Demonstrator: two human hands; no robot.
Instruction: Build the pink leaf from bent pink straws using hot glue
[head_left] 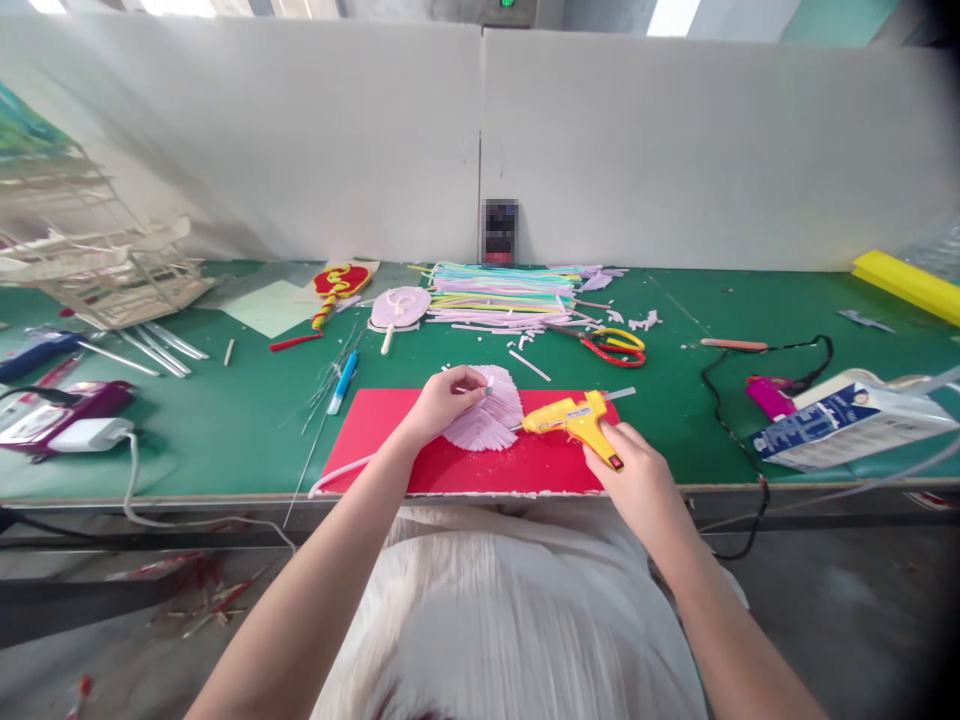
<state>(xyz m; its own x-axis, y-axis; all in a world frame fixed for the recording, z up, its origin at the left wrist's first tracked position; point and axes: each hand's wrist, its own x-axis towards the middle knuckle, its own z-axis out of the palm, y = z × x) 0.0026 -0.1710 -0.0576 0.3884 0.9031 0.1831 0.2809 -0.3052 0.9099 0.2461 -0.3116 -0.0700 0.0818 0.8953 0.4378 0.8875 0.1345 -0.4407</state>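
In the head view, my right hand [631, 475] grips the handle of a yellow hot glue gun [574, 417]. Its nozzle points left, close to the right edge of a pleated lilac piece [491, 425] made of many short strips. My left hand [450, 400] is over the upper left of that piece, thumb and fingers pinched together. Something small and pale shows at the fingertips, too small to name. Both the piece and the gun's tip are above a red board [375, 430] at the table's front edge.
Behind lies a bundle of coloured fuzzy sticks [502, 295], with red-and-yellow scissors [615, 347] to its right. A round lilac fan [400, 308], a blue pen-like tool [343, 382] and a power strip [64, 415] are leftward. A carton [832, 425] and black cable [712, 400] lie right.
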